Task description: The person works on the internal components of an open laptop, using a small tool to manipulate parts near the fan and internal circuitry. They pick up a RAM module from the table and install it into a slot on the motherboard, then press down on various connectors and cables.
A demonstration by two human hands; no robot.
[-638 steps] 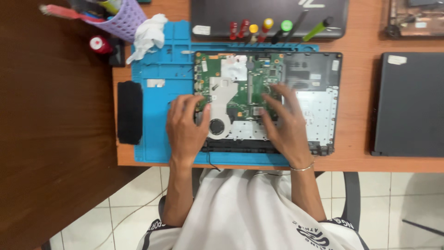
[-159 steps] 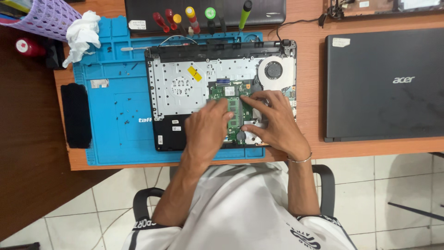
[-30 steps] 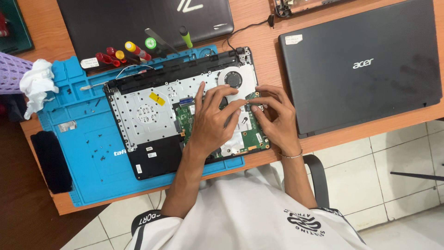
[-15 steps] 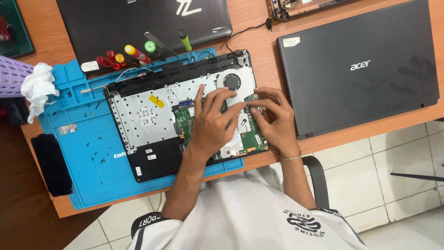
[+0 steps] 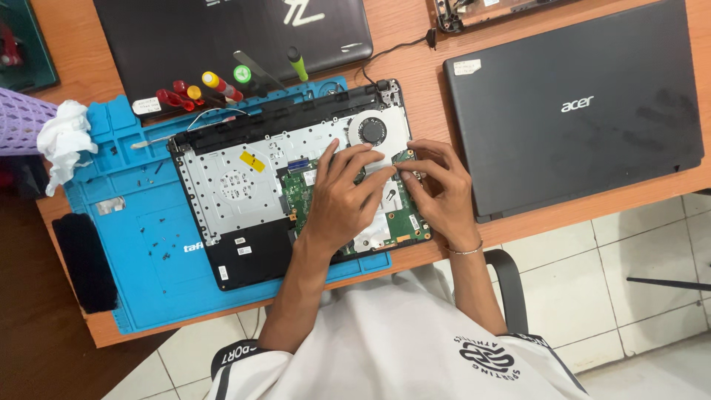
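An opened laptop base [image 5: 244,185] lies on a blue work mat [image 5: 141,244], its silver inner plate bare, with a yellow sticker on it. A green circuit board [image 5: 300,196] sits in its right half, below a round fan [image 5: 368,130]. My left hand [image 5: 344,196] lies flat on the board, fingers spread toward the fan. My right hand [image 5: 437,189] rests at the board's right edge, its fingertips pinched on a small part of the board beside the left fingertips.
A closed black laptop [image 5: 578,104] lies to the right, another dark laptop [image 5: 237,37] behind. Several screwdrivers [image 5: 215,85] with coloured handles lie at the mat's back edge. Small screws [image 5: 159,248] dot the mat. A white cloth [image 5: 63,141], purple basket [image 5: 22,122] and black pad [image 5: 83,259] sit left.
Both hands stay on the circuit board; fingers have shifted only slightly. The camera view has drifted a little.
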